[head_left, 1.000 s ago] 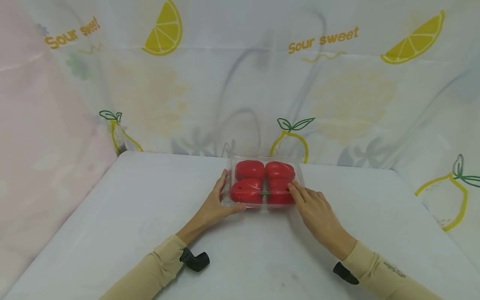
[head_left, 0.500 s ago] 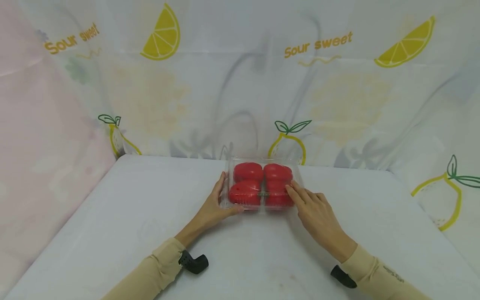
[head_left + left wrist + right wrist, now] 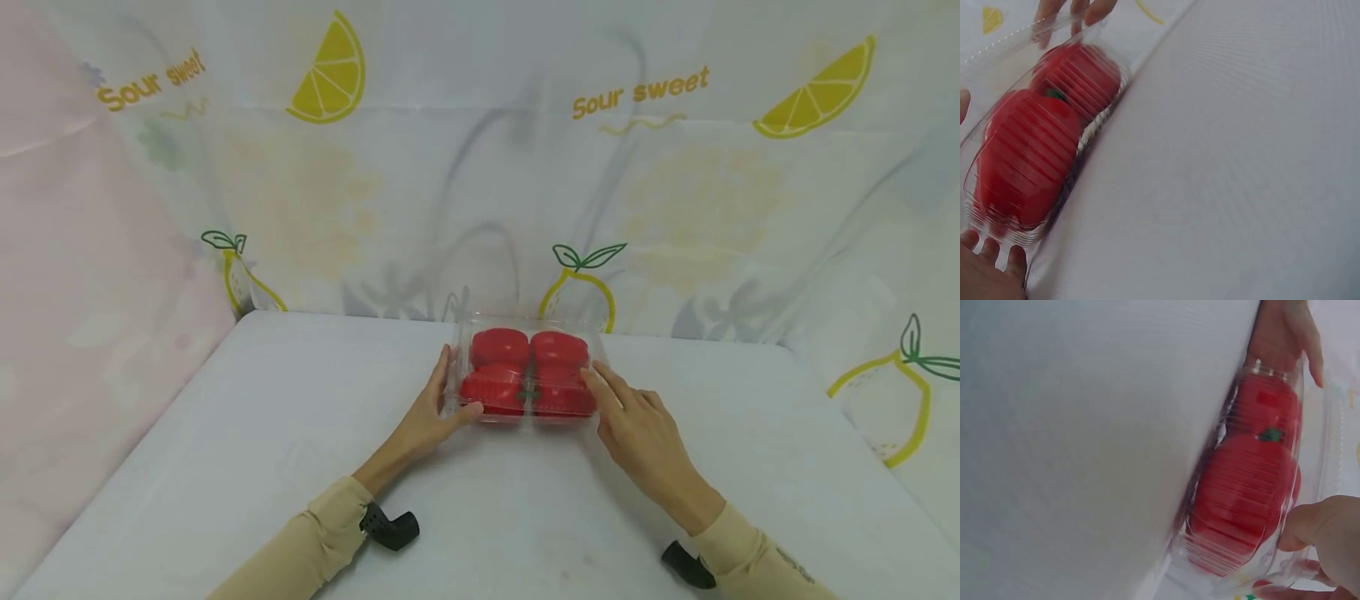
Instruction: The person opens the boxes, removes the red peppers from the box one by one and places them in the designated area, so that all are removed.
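Note:
A clear plastic clamshell box [image 3: 530,421] lies on the table with several red vegetables [image 3: 501,348] inside. They look like bell peppers; green stem parts [image 3: 1055,94] show in the wrist views. My left hand [image 3: 420,429] grips the left end, thumb on the front wall and fingers along the side. In the left wrist view, fingertips [image 3: 990,248] touch the box's end. At the right end, my right hand [image 3: 647,442] holds the upper edge; in the right wrist view, the thumb [image 3: 1304,526] presses the plastic, with fingers behind it. Whether the lid is fastened cannot be told.
The box sits toward the back of the white table [image 3: 510,517]. Behind it hangs a white cloth [image 3: 420,192] printed with lemons and lettering. Small black wrist mounts [image 3: 390,529] stick out from the beige sleeves [image 3: 300,542].
My left thumb has slid slightly up the front wall. My right hand has shifted a little to the right, its fingers more spread at the box's right edge. The box has barely moved.

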